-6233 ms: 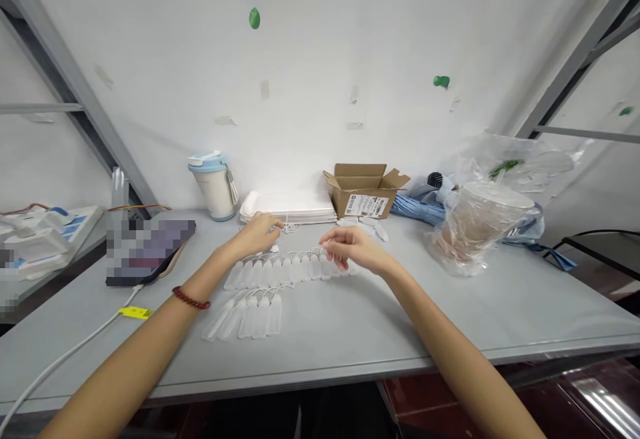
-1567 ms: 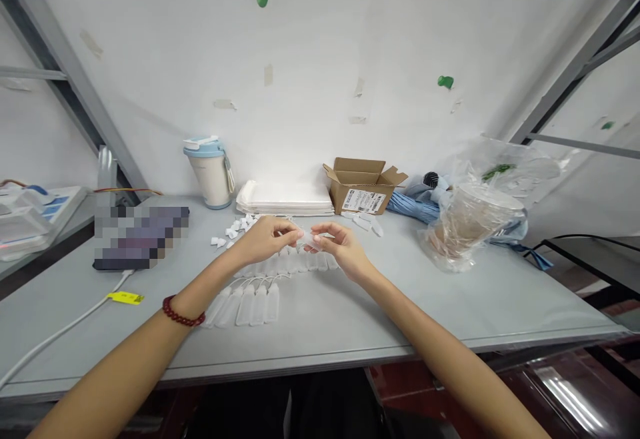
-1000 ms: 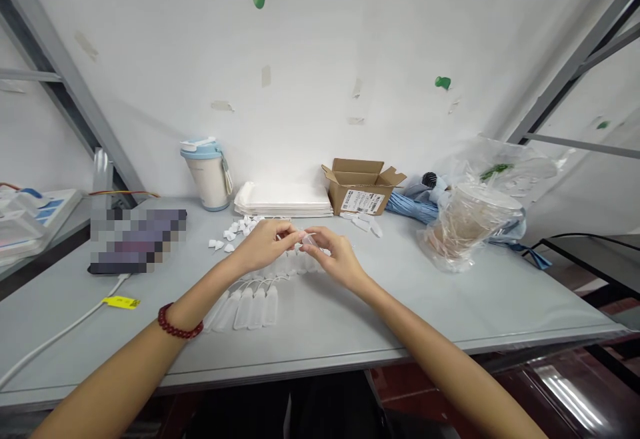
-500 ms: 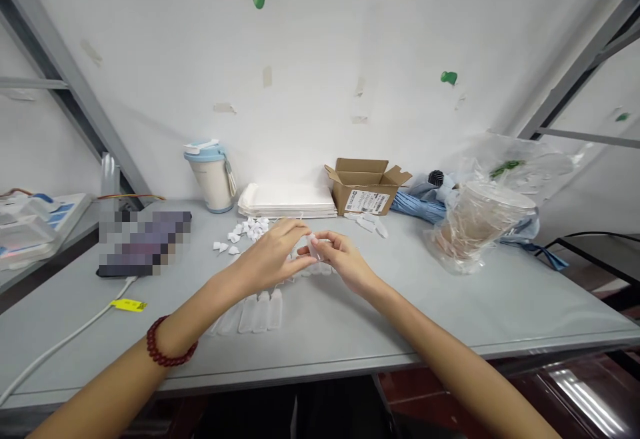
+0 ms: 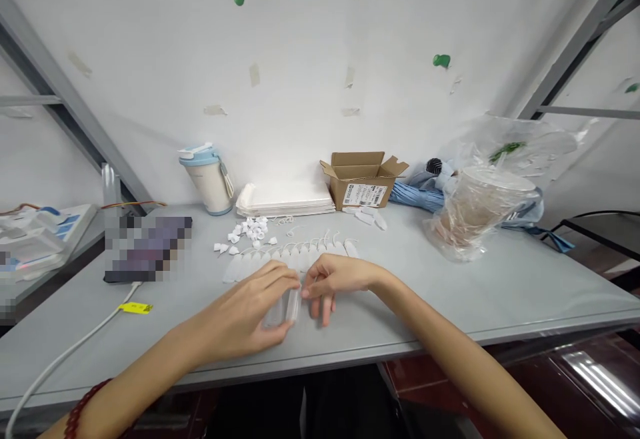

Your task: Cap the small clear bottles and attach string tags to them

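My left hand (image 5: pixel 263 305) is low over the grey table, its thumb and fingers closed around a translucent plastic bottle (image 5: pixel 294 304) at the right end of a small group. Other clear bottles (image 5: pixel 274 313) are partly hidden under that hand. My right hand (image 5: pixel 337 279) is just right of the held bottle, fingers loosely bent and apart, fingertips close to the bottle's edge. Whether they touch it I cannot make out. Behind both hands runs a row of flat whitish pieces with strings (image 5: pixel 290 255), partly covered by my fingers. Farther back is a pile of small white caps (image 5: pixel 253 227).
At the back stand a cup (image 5: pixel 213 185), a stack of white envelopes (image 5: pixel 287 200) and an open cardboard box (image 5: pixel 364 185), with several whitish pieces (image 5: pixel 367 215) before it. A phone (image 5: pixel 150 249) with a cable lies left; a plastic-wrapped tub (image 5: pixel 490 205) is at right.
Both hands have come down and nearer from above the row, where they held a small translucent piece together. They are now slightly apart, and the left covers the front bottles. The stringed row shows more.
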The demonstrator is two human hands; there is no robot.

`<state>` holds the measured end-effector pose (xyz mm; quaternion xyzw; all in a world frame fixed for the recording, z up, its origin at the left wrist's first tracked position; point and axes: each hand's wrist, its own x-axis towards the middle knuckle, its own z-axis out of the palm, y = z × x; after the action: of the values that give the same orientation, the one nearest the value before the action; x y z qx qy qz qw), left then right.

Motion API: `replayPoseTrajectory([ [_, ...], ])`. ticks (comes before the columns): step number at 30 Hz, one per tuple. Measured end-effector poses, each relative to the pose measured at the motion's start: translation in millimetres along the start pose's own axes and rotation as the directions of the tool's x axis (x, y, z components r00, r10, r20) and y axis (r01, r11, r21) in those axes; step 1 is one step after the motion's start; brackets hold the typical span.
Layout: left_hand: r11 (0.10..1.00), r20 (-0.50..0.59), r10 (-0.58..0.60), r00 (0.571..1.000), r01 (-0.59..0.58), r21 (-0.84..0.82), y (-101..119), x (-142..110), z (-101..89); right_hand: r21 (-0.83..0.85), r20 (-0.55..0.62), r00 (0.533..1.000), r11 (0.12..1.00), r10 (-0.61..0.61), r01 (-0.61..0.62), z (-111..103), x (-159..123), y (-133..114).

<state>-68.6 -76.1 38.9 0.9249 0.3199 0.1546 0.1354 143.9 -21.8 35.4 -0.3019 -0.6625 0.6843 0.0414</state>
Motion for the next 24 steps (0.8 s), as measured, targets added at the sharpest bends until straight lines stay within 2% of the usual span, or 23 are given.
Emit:
replayPoseTrajectory([
  [2, 1.0, 0.074, -0.017, 0.997, 0.018, -0.009, 5, -3, -1.1, -0.057, 0.098, 0.994, 0.998, 0.038, -0.033, 1, 0, 0],
  [4, 1.0, 0.091, -0.026, 0.996, 0.027, -0.003, 6, -2, -1.0, -0.079, 0.148, 0.988, 0.996, 0.049, -0.037, 1, 1, 0],
  [8, 0.999, 0.076, -0.039, 0.996, 0.037, 0.029, 2, 4, 0.4, -0.069, 0.118, 0.993, 0.998, 0.022, -0.014, 0, 6, 4],
  [15, 0.983, 0.165, -0.167, 0.972, 0.152, 0.099, -1, 9, -1.2, -0.1, 0.109, 0.993, 0.995, 0.043, -0.032, -4, 11, 10],
  [21, 0.986, 0.184, -0.165, 0.969, 0.157, 0.062, -2, 6, -1.2, -0.157, 0.1, 0.992, 0.986, 0.073, -0.056, -1, 11, 5],
  [24, 0.986, 0.181, -0.161, 0.97, 0.148, 0.081, -2, 4, -1.2, -0.232, 0.135, 0.987, 0.971, 0.091, -0.058, -3, 4, -1],
])
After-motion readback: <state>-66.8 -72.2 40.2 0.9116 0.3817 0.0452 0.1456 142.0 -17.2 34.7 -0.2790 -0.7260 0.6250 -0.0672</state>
